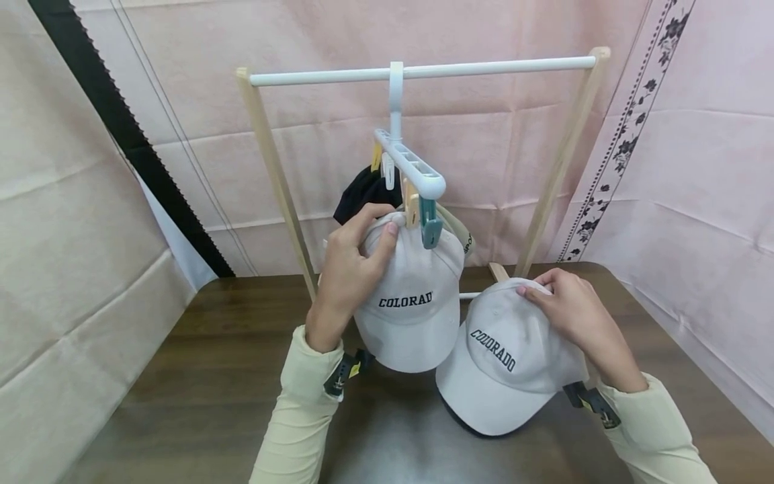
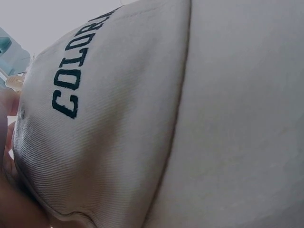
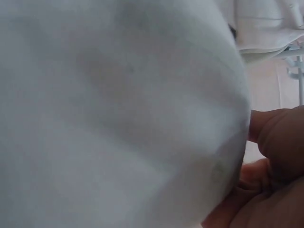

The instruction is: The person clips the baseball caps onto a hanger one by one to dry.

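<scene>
My left hand (image 1: 353, 265) pinches the crown of a white baseball cap (image 1: 411, 329) with dark lettering, right under the hanger's clips. A beige clothespin (image 1: 412, 210) touches the top of that cap; beside it a teal clothespin (image 1: 431, 225) hangs in front of the crown. In the left wrist view the same cap (image 2: 118, 95) fills most of the picture. My right hand (image 1: 577, 312) holds a second white cap (image 1: 502, 376), marked COLORADO, by its crown, tilted and lower to the right. Its cloth (image 3: 123, 114) covers most of the right wrist view, with thumb and fingers at its edge.
A white clip hanger (image 1: 414, 165) hangs from the white bar (image 1: 496, 68) of a wooden-sided rack (image 1: 272, 154). Behind the near cap hang a dark cap (image 1: 365, 193) and a partly hidden pale cap (image 1: 457, 230). The rack stands on a brown wooden table (image 1: 211, 376), with fabric walls around.
</scene>
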`<state>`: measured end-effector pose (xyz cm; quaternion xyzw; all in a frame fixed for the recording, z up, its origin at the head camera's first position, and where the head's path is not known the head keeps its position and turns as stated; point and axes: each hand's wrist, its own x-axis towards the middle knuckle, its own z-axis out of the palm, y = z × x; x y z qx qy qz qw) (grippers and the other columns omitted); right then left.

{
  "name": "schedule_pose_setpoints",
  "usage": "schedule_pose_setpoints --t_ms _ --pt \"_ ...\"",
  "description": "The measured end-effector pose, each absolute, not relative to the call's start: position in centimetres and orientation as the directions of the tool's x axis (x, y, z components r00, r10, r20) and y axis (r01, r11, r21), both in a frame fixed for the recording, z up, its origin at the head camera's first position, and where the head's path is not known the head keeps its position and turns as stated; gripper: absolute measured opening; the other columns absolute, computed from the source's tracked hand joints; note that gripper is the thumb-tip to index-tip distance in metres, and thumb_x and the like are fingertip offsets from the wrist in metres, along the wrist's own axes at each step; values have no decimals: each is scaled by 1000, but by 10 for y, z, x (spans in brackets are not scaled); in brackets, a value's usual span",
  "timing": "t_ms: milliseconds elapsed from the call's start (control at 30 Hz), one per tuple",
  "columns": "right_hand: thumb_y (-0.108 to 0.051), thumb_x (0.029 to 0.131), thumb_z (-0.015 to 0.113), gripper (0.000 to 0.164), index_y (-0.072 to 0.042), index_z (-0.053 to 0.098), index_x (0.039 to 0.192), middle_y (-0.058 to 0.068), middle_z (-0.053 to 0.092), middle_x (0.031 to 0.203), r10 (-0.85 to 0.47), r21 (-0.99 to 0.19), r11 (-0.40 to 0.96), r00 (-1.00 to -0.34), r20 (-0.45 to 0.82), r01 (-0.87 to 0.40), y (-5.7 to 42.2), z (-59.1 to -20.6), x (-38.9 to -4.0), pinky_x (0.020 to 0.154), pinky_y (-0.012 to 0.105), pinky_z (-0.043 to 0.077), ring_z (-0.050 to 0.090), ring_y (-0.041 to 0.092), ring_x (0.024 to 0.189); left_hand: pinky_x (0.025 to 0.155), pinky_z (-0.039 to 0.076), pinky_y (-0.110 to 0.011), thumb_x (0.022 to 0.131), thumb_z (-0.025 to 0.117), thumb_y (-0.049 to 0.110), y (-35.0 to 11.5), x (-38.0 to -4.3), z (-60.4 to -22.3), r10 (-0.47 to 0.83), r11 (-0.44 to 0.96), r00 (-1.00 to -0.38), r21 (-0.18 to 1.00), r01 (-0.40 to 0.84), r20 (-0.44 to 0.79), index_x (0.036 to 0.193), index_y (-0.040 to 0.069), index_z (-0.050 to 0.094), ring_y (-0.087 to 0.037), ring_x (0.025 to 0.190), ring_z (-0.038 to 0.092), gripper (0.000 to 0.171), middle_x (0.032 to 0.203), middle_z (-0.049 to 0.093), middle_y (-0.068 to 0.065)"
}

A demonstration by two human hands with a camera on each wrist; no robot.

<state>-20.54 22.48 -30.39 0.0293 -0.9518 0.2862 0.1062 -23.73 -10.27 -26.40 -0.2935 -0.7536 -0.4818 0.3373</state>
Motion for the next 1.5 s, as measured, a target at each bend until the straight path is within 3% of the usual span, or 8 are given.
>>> schedule_pose_setpoints --t_ms 233,467,633,800,1000,1100,1333,1500 --pt "-37 104 68 34 -4 75 102 17 75 99 -44 -516 832 -951 304 -204 219 -298 -205 70 38 45 64 32 88 67 63 -41 104 61 22 -101 -237 -263 129 364 -600 525 769 789 122 7 71 -22 85 71 25 115 75 -11" --pt "-48 105 64 44 -5 69 108 18 74 103 -87 -465 857 -951 296 -223 201 -281 -195 76 48 47 64 37 92 67 63 -42 104 60 22 -101 -238 -264 129 366 -596 520 771 793 121 7 71 -22 86 70 25 114 75 -12" --pt "-63 104 54 65 -1 56 85 25 64 78 23 -369 921 -933 360 -120 190 -283 -189 62 60 47 62 47 69 67 62 -41 104 60 22 -101 -239 -264 129 362 -590 516 776 797 121 7 71 -22 85 70 25 114 74 -12" --pt "-74 101 48 74 -9 55 68 23 62 71 68 -319 946 -922 382 -62 188 -285 -188 50 57 43 58 48 60 68 62 -39 104 60 22 -98 -239 -264 139 345 -588 518 783 797 121 7 71 -21 86 69 25 114 74 -11" --pt "-48 107 61 40 -15 70 85 4 60 70 -131 -319 912 -921 366 -257 186 -268 -182 58 41 39 55 27 66 73 62 -41 104 59 22 -97 -240 -263 142 344 -576 506 791 805 120 7 71 -20 90 69 25 115 74 -11" --pt "-37 108 62 29 -12 70 95 1 62 76 -221 -311 890 -911 348 -334 181 -260 -178 67 42 43 57 24 73 74 62 -42 104 59 22 -99 -240 -262 137 350 -572 500 792 809 119 6 72 -21 91 69 25 115 74 -11" --pt "-34 110 59 34 -3 71 117 15 75 107 -229 -321 890 -926 299 -324 183 -251 -168 82 61 50 70 41 100 72 64 -41 104 60 22 -101 -239 -263 130 365 -605 530 766 785 121 7 71 -22 89 70 26 117 74 -11" --pt "-33 109 61 29 -6 70 112 12 67 102 -196 -264 917 -913 358 -301 183 -240 -157 73 58 47 65 36 92 73 64 -42 104 60 22 -102 -238 -264 129 371 -602 525 766 788 121 7 71 -22 89 70 25 116 74 -11"
